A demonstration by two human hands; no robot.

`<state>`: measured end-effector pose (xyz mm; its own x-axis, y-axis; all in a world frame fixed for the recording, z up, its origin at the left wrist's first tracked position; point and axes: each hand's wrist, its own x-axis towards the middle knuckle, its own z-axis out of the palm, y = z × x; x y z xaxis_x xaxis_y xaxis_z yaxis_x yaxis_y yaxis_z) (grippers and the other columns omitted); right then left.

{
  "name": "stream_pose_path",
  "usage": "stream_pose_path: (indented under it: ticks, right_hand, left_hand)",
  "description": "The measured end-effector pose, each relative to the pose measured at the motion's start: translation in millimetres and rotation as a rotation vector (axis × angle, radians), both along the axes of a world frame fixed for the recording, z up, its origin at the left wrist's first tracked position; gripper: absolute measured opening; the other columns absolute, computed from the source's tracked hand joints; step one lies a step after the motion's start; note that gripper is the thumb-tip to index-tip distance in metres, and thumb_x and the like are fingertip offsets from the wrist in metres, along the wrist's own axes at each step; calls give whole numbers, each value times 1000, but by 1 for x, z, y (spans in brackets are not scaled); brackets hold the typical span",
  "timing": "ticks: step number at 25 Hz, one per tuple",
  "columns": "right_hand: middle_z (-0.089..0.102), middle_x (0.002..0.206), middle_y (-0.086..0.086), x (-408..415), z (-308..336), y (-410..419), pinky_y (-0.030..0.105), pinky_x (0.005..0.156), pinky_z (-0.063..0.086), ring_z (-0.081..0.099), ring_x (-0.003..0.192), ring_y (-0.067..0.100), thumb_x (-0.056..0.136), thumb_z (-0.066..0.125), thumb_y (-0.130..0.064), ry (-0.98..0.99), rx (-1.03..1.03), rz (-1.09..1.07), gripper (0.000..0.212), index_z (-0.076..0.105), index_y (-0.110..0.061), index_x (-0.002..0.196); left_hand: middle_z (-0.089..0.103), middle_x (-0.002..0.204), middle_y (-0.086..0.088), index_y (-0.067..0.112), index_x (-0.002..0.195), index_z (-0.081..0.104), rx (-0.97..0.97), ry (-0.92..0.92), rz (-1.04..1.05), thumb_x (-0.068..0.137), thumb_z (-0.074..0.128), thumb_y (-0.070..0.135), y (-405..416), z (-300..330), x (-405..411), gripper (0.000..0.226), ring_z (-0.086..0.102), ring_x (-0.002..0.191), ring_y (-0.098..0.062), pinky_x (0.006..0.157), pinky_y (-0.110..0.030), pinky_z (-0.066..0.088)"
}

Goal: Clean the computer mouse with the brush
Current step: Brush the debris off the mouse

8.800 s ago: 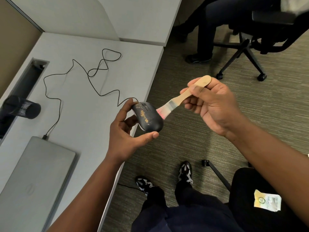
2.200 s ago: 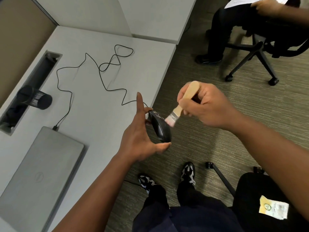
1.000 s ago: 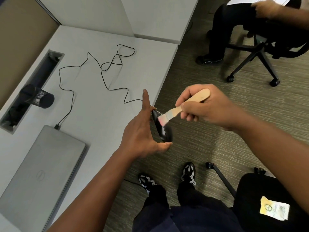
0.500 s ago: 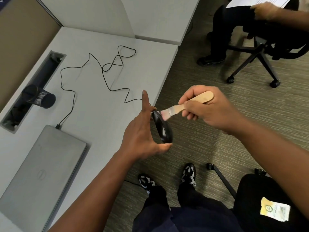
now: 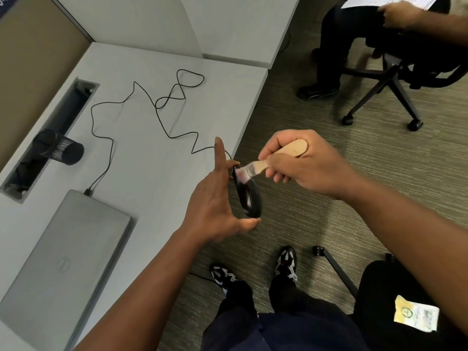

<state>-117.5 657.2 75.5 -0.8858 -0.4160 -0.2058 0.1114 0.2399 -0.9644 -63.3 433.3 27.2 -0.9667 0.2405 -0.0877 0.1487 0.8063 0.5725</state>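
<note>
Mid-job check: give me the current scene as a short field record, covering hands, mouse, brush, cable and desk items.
left hand: holds the computer mouse on edge, just off the desk edge, over the carpet
right hand: grips the brush by its wooden handle
brush contact: bristles on the mouse's upper end
mouse cable: loose loops across the desk, running to the closed laptop
other desk item: black mesh cup lying on its side by the cable slot

single head view, looking steeply down, close over both hands, desk (image 5: pixel 141 173) left, carpet (image 5: pixel 329 224) right.
</note>
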Motion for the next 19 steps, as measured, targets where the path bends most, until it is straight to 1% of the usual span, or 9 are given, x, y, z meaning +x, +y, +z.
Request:
stream_pose_path:
  ticks: [2, 6, 9, 11, 13, 15, 16, 17, 19]
  right_hand:
    - [76, 83, 12, -3, -2, -4, 38, 66, 59, 73, 75, 30, 95, 64, -9, 31, 13, -10, 10, 73, -12, 96]
    - [75, 75, 12, 0, 0, -1, 31, 59, 55, 69, 65, 19, 91, 63, -6, -47, 72, 124, 12, 73, -10, 87]
    - [73, 68, 11, 7, 4, 4, 27, 55, 52, 66, 59, 16, 88, 62, -3, -36, 142, 231, 12, 72, -5, 81]
    - [73, 69, 12, 6, 5, 4, 30, 54, 52, 67, 60, 19, 88, 63, -2, 15, 105, 165, 13, 72, -8, 82]
    - [74, 76, 12, 5, 5, 1, 37, 57, 54, 70, 66, 26, 92, 64, -4, 24, 9, 114, 13, 73, -12, 89]
    - [74, 80, 8, 6, 3, -3, 41, 58, 54, 69, 70, 29, 93, 67, -7, 41, 21, 177, 12, 74, -17, 93]
    - [73, 79, 4, 7, 2, -4, 38, 55, 50, 66, 66, 24, 92, 68, -8, 44, 58, 237, 13, 74, -19, 93]
    - [70, 75, -1, 9, 2, -3, 31, 51, 46, 61, 61, 16, 91, 68, -7, 35, 96, 299, 15, 74, -20, 91]
    - [64, 68, -8, 9, 3, 2, 21, 50, 40, 53, 56, 5, 90, 67, -4, -2, 149, 380, 19, 75, -22, 89]
  left_hand:
    - [52, 152, 4, 46, 147, -46, 21, 2, 7, 55, 102, 46, 1, 0, 1, 174, 64, 123, -16, 93, -30, 51]
    - [50, 157, 0, 51, 142, -49, 26, 38, 41, 55, 102, 47, 1, 0, 3, 174, 63, 128, -20, 97, -39, 56]
    - [51, 155, 4, 49, 145, -46, 15, 51, 50, 55, 100, 52, -1, 1, 2, 171, 64, 125, -18, 94, -37, 57]
    - [52, 153, 6, 47, 147, -45, 7, 49, 53, 54, 100, 53, -2, 2, -1, 172, 65, 123, -17, 94, -37, 56]
    - [53, 151, 6, 47, 147, -44, 10, 35, 57, 54, 101, 53, -3, 3, -3, 172, 64, 120, -15, 94, -36, 56]
    - [54, 150, 6, 47, 148, -43, 17, 19, 51, 54, 101, 52, -2, 3, -4, 172, 64, 117, -12, 93, -34, 56]
    - [54, 150, 6, 46, 150, -42, 15, 17, 50, 55, 101, 52, -2, 3, -5, 172, 64, 118, -13, 93, -33, 55]
    - [53, 151, 6, 43, 152, -40, 12, 15, 52, 55, 100, 53, -3, 3, -5, 171, 64, 121, -15, 93, -33, 54]
    - [52, 152, 6, 40, 155, -37, 15, 10, 64, 55, 98, 56, -4, 3, -6, 168, 64, 124, -17, 93, -30, 51]
